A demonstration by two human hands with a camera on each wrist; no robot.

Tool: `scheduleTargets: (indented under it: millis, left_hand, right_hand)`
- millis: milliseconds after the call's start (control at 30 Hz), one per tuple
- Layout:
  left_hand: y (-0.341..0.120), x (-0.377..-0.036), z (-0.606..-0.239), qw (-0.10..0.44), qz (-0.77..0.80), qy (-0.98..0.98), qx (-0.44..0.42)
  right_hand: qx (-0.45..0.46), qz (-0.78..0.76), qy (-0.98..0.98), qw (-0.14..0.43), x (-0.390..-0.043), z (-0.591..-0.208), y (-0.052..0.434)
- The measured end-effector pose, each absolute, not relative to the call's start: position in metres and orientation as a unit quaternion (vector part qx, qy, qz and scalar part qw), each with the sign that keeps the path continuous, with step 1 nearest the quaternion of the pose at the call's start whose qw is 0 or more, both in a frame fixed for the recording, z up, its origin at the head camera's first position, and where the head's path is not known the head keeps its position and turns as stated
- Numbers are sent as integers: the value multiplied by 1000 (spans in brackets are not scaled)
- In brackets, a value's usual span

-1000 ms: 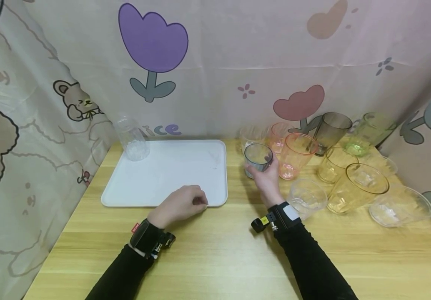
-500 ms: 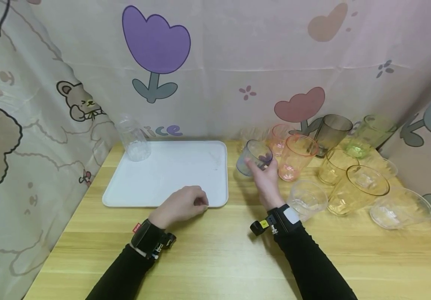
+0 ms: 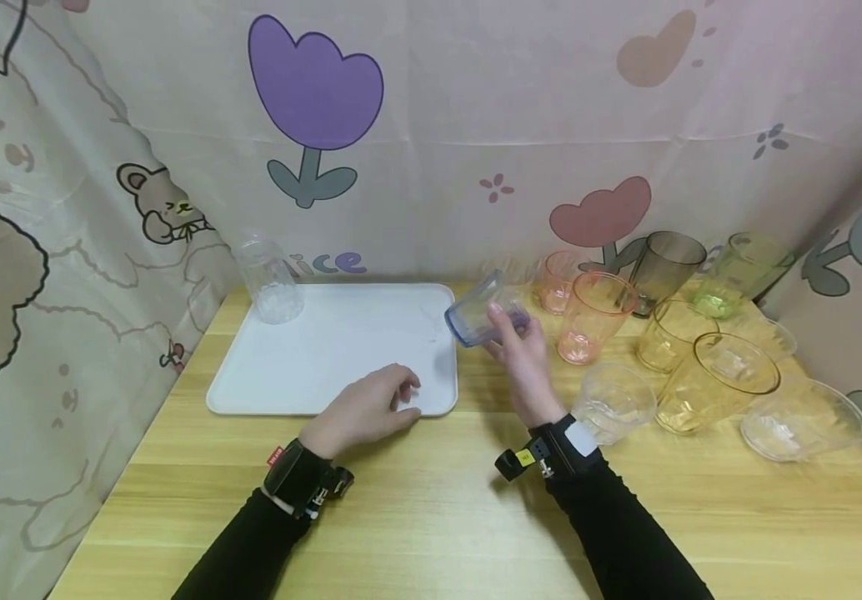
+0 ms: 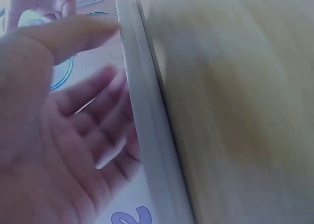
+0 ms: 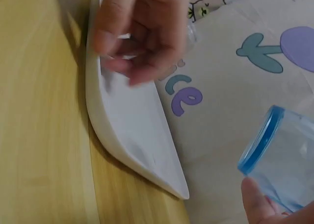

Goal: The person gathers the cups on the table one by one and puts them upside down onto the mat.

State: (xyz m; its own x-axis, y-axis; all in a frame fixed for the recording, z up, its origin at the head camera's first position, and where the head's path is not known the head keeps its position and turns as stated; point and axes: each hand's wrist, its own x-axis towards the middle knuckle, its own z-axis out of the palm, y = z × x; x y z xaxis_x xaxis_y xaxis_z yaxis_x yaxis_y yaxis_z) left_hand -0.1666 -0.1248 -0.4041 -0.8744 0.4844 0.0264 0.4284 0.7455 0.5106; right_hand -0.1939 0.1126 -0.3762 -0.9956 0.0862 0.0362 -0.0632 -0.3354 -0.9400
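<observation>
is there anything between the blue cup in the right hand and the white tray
Nothing visible. The right hand holds the blue cup tilted beside the white tray, whose right edge is bare; the left hand rests on its front edge.

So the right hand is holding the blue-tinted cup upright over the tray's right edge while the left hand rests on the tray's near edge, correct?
Not quite. The blue-tinted cup is tipped on its side, mouth towards the tray, not upright; the head view shows this. The rest holds: the right hand grips it at the tray's right edge, and the left hand rests on the near edge.
</observation>
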Motion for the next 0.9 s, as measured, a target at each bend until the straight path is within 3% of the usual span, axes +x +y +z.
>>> scheduleTargets:
  millis: [433, 900]
  left_hand:
    - [-123, -170, -401, -135, 320, 906, 242]
    - [-121, -172, -401, -238, 353, 854, 300]
  right_hand:
    - [24, 816, -576, -33, -182, -379, 93]
    - [47, 819, -558, -124, -168, -383, 74]
